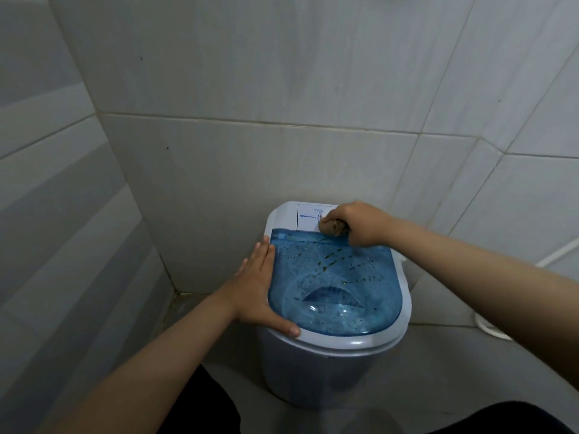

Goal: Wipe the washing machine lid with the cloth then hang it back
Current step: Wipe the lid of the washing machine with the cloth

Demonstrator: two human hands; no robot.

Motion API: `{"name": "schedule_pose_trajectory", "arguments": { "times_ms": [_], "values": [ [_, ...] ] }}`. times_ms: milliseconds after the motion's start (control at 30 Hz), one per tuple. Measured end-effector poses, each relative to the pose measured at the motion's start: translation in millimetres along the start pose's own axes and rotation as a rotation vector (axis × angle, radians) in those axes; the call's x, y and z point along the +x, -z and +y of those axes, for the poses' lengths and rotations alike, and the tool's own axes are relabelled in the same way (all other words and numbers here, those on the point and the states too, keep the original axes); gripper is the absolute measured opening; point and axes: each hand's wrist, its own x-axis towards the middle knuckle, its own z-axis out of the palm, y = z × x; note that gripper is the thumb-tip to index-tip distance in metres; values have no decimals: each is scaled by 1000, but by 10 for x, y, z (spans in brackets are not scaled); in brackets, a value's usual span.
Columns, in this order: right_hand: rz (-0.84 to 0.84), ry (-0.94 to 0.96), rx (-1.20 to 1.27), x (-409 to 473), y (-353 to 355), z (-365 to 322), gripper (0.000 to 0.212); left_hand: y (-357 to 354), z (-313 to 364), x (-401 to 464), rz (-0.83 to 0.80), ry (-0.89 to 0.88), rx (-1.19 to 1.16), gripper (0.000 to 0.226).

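Note:
A small white washing machine (313, 371) stands in the tiled corner. Its clear blue lid (338, 286) carries water drops and dark green specks. My right hand (360, 223) is closed around a bunched brown cloth (333, 227), pressing it at the far edge of the lid, just below the white control panel (308, 217). My left hand (260, 289) lies flat with fingers together along the machine's left rim, thumb on the front rim.
Grey tiled walls (250, 151) close in behind and on the left. A white hose or cable (488, 327) lies on the floor to the right of the machine. My dark-clothed legs fill the bottom edge.

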Motion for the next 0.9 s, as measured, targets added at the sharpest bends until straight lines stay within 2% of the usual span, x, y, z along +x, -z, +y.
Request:
{"name": "schedule_pose_trajectory", "arguments": {
  "times_ms": [100, 233, 433, 500, 700, 900],
  "values": [
    [36, -4, 85, 94, 181, -73, 42, -3, 4, -6, 2, -2, 4, 160],
    [203, 3, 127, 430, 180, -257, 48, -2, 4, -13, 8, -9, -4, 160],
    [58, 36, -92, 791, -128, -630, 36, -13, 3, 9, 20, -7, -6, 159],
    [69, 32, -107, 816, -234, -652, 35, -11, -3, 13, 23, -10, -8, 159],
    [56, 124, -51, 575, -320, -614, 62, -20, -27, 8, 20, -13, -8, 159],
    [53, 96, 30, 302, -327, -474, 77, -21, -36, 21, 1, -17, -8, 160]
  ]
}}
